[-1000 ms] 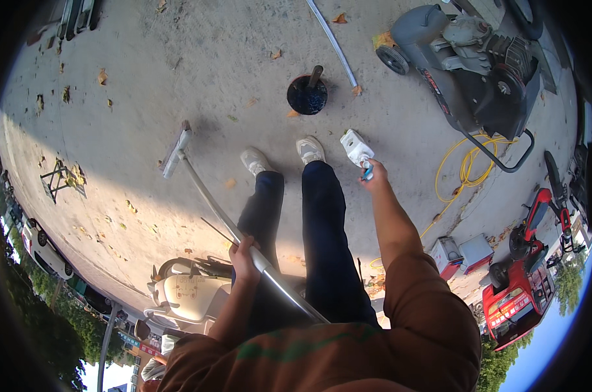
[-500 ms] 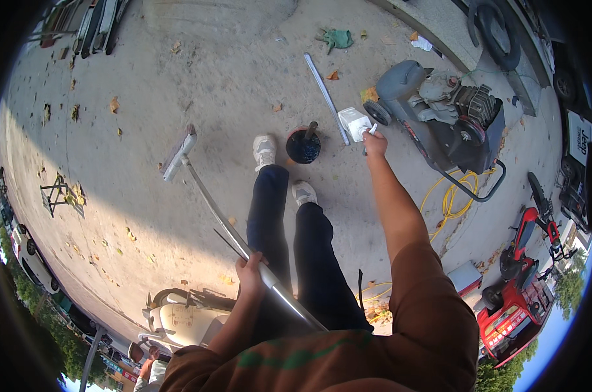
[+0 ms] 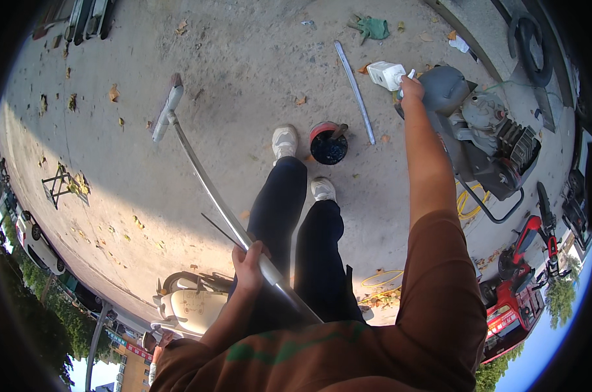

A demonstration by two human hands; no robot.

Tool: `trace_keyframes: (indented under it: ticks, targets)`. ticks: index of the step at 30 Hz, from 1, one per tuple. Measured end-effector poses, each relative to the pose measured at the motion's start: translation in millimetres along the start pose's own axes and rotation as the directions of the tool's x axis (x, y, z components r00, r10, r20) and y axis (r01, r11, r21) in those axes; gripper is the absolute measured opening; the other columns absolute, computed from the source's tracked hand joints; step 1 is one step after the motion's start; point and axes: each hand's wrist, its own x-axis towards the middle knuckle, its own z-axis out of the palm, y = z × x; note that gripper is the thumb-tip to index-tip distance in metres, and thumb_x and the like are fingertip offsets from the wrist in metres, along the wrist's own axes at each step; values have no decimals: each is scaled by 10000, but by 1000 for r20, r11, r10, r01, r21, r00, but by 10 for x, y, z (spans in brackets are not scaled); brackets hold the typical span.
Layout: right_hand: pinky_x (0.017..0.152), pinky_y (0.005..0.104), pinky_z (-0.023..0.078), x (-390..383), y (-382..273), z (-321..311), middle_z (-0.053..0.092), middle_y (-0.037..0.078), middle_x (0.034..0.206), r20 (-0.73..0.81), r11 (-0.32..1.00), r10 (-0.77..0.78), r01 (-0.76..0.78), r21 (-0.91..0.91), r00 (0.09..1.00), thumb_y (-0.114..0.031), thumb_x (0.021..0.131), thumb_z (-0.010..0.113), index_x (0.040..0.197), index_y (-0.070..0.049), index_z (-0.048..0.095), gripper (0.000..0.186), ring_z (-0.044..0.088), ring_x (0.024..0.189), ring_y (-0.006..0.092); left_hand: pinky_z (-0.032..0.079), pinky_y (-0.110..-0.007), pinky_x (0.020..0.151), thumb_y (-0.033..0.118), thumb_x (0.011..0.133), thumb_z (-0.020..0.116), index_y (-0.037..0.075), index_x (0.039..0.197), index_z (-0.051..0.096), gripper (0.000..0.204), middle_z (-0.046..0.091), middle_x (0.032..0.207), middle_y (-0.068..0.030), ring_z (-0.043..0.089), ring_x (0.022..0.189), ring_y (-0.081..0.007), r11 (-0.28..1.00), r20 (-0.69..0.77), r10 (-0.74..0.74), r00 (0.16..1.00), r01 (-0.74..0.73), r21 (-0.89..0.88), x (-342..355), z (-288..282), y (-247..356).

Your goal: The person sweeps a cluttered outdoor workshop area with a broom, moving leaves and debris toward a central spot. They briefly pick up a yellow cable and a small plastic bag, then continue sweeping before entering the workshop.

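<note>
My left hand (image 3: 249, 264) is closed round a long silvery metal pipe (image 3: 208, 176) that slants from my waist out to the far left. A T-shaped crosspiece (image 3: 168, 111) tops its far end, and a thin dark rod sticks out beside my grip. At the end of my outstretched right arm, my right hand (image 3: 410, 90) grips a white plastic bottle (image 3: 386, 75) by its nozzle end. The bottle lies tilted in the air, close to a grey wheeled air compressor (image 3: 498, 137). Near my feet stands a bucket of dark liquid (image 3: 329, 147) with a handle poking out.
A flat metal strip (image 3: 356, 95) and a green glove (image 3: 372, 28) lie on the concrete. Yellow hose (image 3: 469, 201) coils beside the compressor. A red vehicle (image 3: 511, 310) stands at right, a beige scooter (image 3: 194, 308) at lower left. Another person (image 3: 151, 341) is behind it.
My right hand has carried the white bottle farther away and to the right, past the metal strip. The view has shifted slightly. My left hand still grips the pipe.
</note>
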Motion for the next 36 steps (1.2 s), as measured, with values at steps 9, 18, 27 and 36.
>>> trace_keyframes:
  ticks: [9, 18, 27, 36]
  targets:
    - [452, 296, 402, -1374, -548, -1013, 615, 6, 750, 282, 908, -63, 172, -381, 957, -256, 805, 640, 1080, -100, 632, 317, 541, 570, 106, 384, -263, 516, 138, 783, 576, 15, 750, 544, 131, 544, 609, -65, 507, 550, -147, 992, 58, -115, 992, 118, -41, 105, -64, 226]
    - [531, 278, 452, -3246, -138, -2359, 618, 29, 706, 408, 843, 135, 112, -526, 903, -232, 767, 640, 869, -29, 657, 228, 565, 574, 120, 420, -309, 502, 135, 736, 593, -9, 665, 550, 166, 554, 592, -99, 528, 520, -200, 975, 1, -202, 979, 201, 99, -97, -377, 378]
    - [542, 250, 453, -4005, -296, -2428, 630, 49, 758, 477, 958, 39, 102, -267, 878, -196, 813, 612, 930, 5, 635, 233, 557, 599, 113, 427, -326, 495, 144, 704, 600, -31, 654, 554, 187, 567, 602, -117, 542, 517, -216, 983, -56, -108, 993, 115, 143, -203, -646, 575]
    - [542, 280, 451, -4513, -833, -2382, 616, 39, 758, 485, 985, 95, -12, -171, 869, -259, 818, 630, 897, -55, 614, 219, 554, 592, 120, 433, -353, 507, 193, 691, 603, -46, 696, 605, 239, 580, 615, -126, 549, 531, -229, 928, 122, 134, 983, -168, 334, -191, -592, 1040]
